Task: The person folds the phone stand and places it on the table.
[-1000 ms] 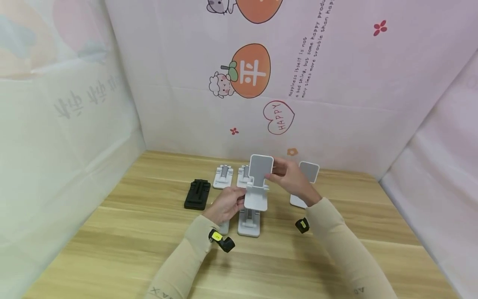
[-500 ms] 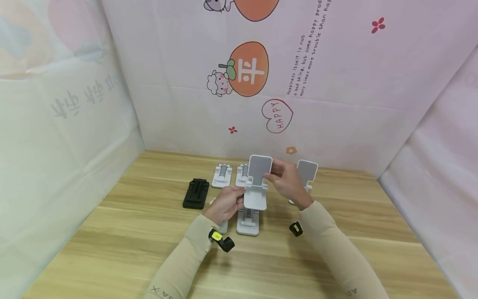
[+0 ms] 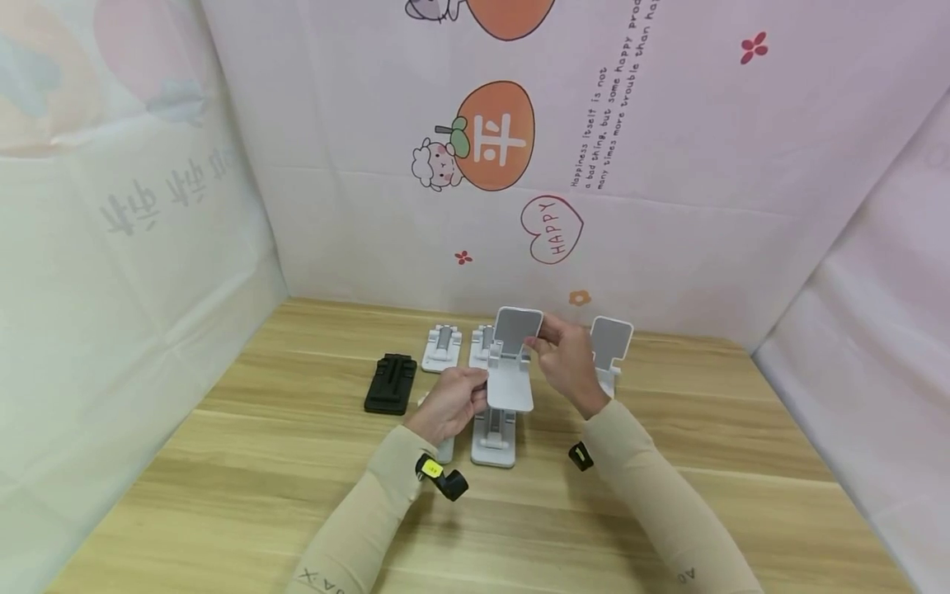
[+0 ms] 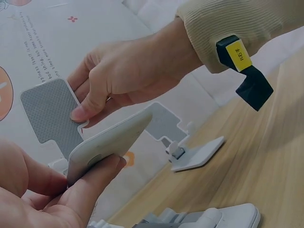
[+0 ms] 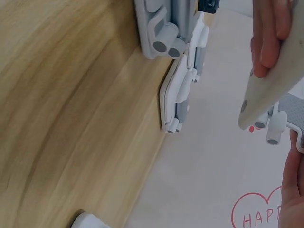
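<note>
A white folding phone stand with a grey pad (image 3: 518, 332) is held above the table in the head view, its pad plate raised from its base (image 3: 510, 388). My left hand (image 3: 449, 404) grips the base at its left edge; the left wrist view shows the thumb and fingers of that left hand (image 4: 52, 199) on both faces. My right hand (image 3: 567, 359) pinches the pad plate's right edge, thumb on the grey face (image 4: 50, 111). The hinge is partly hidden behind the base in the left wrist view.
Another opened white stand (image 3: 612, 340) stands to the right. Several folded white stands, one at the back left (image 3: 443, 346) and one in front (image 3: 493, 445), lie beside a black folded stand (image 3: 390, 384) on the wooden table (image 3: 245, 462). Printed cloth (image 3: 371, 231) walls the back and sides.
The pad plate's stem shows less above the hinge, and the base has tilted slightly. My right wrist has shifted left while keeping its pinch; my left hand stays nearly still.
</note>
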Tool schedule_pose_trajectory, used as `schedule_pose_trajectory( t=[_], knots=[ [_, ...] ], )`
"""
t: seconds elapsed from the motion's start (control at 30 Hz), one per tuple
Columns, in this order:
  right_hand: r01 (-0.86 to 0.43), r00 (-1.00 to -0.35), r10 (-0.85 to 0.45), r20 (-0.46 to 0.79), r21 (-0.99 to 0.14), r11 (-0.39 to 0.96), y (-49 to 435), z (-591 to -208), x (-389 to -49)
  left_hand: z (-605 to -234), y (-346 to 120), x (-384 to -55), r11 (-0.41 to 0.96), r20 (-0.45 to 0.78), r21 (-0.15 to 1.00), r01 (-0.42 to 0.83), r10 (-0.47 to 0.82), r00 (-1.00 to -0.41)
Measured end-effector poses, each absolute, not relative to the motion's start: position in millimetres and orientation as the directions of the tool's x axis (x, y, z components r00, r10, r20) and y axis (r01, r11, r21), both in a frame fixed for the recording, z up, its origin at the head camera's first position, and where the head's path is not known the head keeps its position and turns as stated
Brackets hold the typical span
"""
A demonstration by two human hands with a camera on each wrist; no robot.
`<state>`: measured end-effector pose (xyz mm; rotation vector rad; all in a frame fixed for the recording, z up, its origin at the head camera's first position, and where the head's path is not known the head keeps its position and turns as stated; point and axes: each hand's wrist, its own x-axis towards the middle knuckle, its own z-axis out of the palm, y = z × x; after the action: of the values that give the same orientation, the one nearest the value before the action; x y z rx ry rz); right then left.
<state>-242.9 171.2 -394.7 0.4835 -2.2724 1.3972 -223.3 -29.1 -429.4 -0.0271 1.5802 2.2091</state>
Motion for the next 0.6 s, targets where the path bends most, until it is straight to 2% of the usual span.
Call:
schedule_pose_trajectory(
  t=[0.17, 0.4, 0.6],
  knots=[
    [-0.477, -0.865, -0.099, 0.493, -0.744, 0.468, 172.3, -382.5, -238.6, -429.2, -30.0, -224.3, -0.267, -0.252, 0.902, -0.34, 0.315, -0.915],
    [-0.434, -0.871, -0.006, 0.491, -0.764, 0.477, 174.1, -363.3, -236.9, -425.9, -31.5, -223.4, -0.293, -0.257, 0.891, -0.347, 0.305, -0.917],
    [-0.421, -0.874, -0.008, 0.486, -0.748, 0.513, 175.6, -358.7, -235.3, -427.4, -33.6, -224.0, -0.303, -0.263, 0.887, -0.35, 0.293, -0.919]
  ],
)
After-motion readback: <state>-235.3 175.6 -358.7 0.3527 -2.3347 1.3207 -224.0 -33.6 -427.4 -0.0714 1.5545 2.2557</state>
